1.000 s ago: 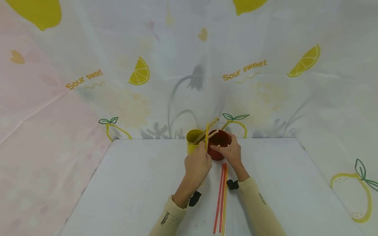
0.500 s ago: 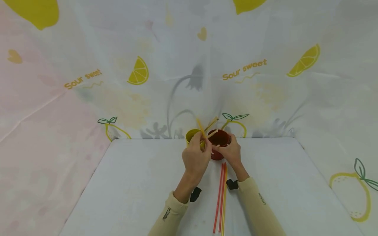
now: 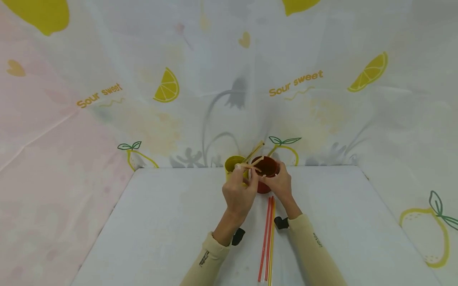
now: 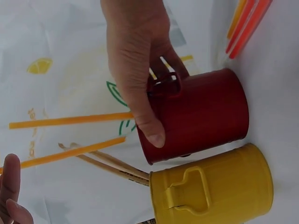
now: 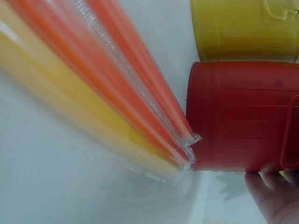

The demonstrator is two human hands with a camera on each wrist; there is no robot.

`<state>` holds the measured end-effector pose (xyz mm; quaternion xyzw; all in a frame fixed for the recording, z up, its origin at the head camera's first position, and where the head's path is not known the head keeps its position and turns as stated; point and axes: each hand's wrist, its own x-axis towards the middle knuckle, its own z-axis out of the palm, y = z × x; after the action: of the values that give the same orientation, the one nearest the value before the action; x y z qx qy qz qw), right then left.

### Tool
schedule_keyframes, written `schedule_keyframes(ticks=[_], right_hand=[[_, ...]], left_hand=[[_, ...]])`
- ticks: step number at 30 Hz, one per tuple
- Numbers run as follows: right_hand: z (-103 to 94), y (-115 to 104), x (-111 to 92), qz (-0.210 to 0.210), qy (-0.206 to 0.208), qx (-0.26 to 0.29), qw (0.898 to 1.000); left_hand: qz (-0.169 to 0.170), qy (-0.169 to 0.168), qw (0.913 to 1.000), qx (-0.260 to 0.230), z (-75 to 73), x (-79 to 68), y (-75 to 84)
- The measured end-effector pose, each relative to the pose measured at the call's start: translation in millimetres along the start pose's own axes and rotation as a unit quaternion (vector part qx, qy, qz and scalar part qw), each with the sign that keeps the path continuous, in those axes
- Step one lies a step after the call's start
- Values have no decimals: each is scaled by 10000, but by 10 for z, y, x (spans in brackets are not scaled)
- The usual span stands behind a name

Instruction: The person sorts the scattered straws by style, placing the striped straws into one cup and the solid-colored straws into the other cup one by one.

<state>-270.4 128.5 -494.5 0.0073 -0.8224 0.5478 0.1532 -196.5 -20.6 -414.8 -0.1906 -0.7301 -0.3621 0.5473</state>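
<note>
My left hand (image 3: pixel 239 194) pinches an orange-yellow straw (image 4: pixel 74 151) between thumb and fingertips, in front of the two cups. The straw's far end lies just off the mouth of the red cup (image 4: pixel 201 116) in the left wrist view. Another orange-yellow straw (image 4: pixel 70 120) sticks out of that cup. My right hand (image 3: pixel 280 182) grips the red cup at its rim and handle side, thumb across the near wall. Beside it on the left stands the yellow cup (image 4: pixel 229 186), with thin wooden sticks (image 4: pixel 117 168) with dark print leaning out of it.
Red straws (image 3: pixel 265 238) and a yellow straw (image 3: pixel 272 242) in clear wrappers lie lengthwise on the white table (image 3: pixel 161 222), between my forearms. Behind the cups hangs a lemon-print cloth (image 3: pixel 214 119).
My left hand has turned the straw from upright to nearly flat, its end swinging toward the red cup. My right hand has kept its grip on the red cup.
</note>
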Motion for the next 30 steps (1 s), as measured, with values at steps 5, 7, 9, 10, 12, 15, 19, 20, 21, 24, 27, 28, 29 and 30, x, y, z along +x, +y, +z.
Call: schedule_keyframes(ticks=[5, 7, 9, 10, 12, 15, 19, 20, 21, 24, 27, 28, 29, 30], right_hand=[[-3, -9, 10, -17, 27, -83, 10000], [-4, -7, 12, -39, 27, -92, 9999], [-5, -5, 12, -61, 46, -101, 9999], [-5, -4, 12, -72, 48, -96, 9999], [-7, -3, 9, -89, 53, -75, 9999], [-9, -1, 2, -94, 31, 21, 9999], [-17, -8, -4, -132, 3, 78, 9999], [-18, -12, -5, -124, 2, 60, 9999], [-20, -14, -5, -129, -2, 23, 9999], [-25, -26, -5, -72, -13, -43, 10000], [-29, -35, -9, -22, -14, 15, 10000], [-29, -33, -10, -60, 9, -4, 10000], [-31, -32, -13, -127, 17, 84, 9999], [-31, -22, -14, -205, 37, 166, 9996]], left_hand=[[78, -277, 9994, 206, 76, -93, -56], [111, -434, 9985, 318, 107, -137, -83], [166, -621, 9969, 457, 138, -181, -109], [208, -712, 9958, 528, 151, -200, -120], [321, -909, 9930, 687, 174, -234, -139], [491, -1173, 9869, 997, 205, -278, -161], [485, -1544, 9796, 1189, 243, -311, -175], [424, -1654, 9782, 1183, 253, -314, -175], [328, -1791, 9762, 1181, 261, -316, -173], [-54, -2174, 9694, 1142, 283, -303, -156], [-338, -2504, 9598, 1225, 307, -284, -137], [-368, -2573, 9574, 1257, 312, -277, -130], [-355, -2628, 9558, 1267, 319, -274, -124], [-302, -2665, 9553, 1242, 322, -270, -113]])
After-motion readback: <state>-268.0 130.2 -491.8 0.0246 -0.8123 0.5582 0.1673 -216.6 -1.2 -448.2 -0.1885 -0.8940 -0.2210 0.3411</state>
